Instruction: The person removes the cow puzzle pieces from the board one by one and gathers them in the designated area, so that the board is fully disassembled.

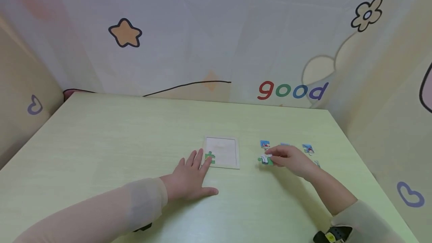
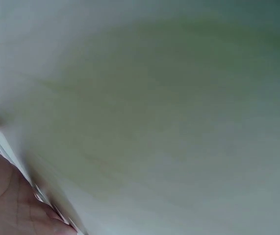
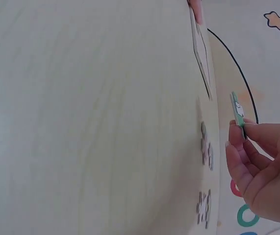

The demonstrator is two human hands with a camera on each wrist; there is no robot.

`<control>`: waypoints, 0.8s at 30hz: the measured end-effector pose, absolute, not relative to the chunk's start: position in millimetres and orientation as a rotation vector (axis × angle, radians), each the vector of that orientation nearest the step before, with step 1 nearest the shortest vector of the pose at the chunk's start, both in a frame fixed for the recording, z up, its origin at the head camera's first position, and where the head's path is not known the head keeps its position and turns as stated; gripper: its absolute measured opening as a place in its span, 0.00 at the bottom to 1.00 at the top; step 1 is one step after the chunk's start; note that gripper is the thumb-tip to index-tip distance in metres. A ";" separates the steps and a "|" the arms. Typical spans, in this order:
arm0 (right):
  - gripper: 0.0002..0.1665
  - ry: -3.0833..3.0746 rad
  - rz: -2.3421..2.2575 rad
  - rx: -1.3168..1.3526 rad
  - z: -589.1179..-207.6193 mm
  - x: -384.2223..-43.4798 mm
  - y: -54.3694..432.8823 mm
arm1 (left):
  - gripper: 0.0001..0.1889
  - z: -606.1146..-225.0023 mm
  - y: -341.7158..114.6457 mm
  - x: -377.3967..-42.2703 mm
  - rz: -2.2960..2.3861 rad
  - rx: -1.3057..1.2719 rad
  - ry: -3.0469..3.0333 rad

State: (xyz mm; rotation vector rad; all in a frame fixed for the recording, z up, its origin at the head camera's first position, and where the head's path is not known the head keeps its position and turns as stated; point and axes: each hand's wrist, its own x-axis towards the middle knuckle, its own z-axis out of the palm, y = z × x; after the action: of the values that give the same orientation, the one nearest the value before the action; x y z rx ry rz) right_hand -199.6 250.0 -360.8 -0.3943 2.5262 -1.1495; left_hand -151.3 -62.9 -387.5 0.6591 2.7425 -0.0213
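Observation:
A white square puzzle tray [image 1: 224, 152] lies on the table, with one green jigsaw piece [image 1: 208, 156] in its near left corner. My left hand [image 1: 189, 181] is spread out, its fingertips at the tray's left edge; only part of the palm [image 2: 12, 203] shows in the left wrist view. To the right of the tray, my right hand [image 1: 294, 160] pinches a green-and-white jigsaw piece [image 1: 265, 159] between thumb and fingers. In the right wrist view that jigsaw piece [image 3: 238, 110] is held up above the tabletop, its edge turned to the camera.
Several loose jigsaw pieces lie around the right hand, among them a blue one [image 1: 264, 144] behind it and another [image 1: 308, 149] to its right. The pale green table [image 1: 118, 134] ends at a printed fabric backdrop [image 1: 189, 48], with fabric at both sides.

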 end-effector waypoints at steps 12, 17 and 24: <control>0.17 2.551 -1.121 -0.325 -363.4 -184.9 288.4 | 0.49 -389.9 -63.0 -151.7 -0.005 0.664 2.743; 0.18 2.564 -1.087 -0.279 -365.9 -181.9 296.1 | 0.50 -387.9 -62.4 -149.8 -0.014 0.658 2.743; 0.16 2.548 -1.072 -0.222 -370.7 -177.5 307.3 | 0.49 -385.8 -62.6 -149.5 -0.023 0.660 2.748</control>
State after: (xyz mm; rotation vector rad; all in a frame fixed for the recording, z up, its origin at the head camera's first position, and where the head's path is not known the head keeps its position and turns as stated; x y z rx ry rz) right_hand -177.5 307.3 -370.7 -0.2217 2.5485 -1.0719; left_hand -149.5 -62.6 -385.8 0.6601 2.7481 -0.0227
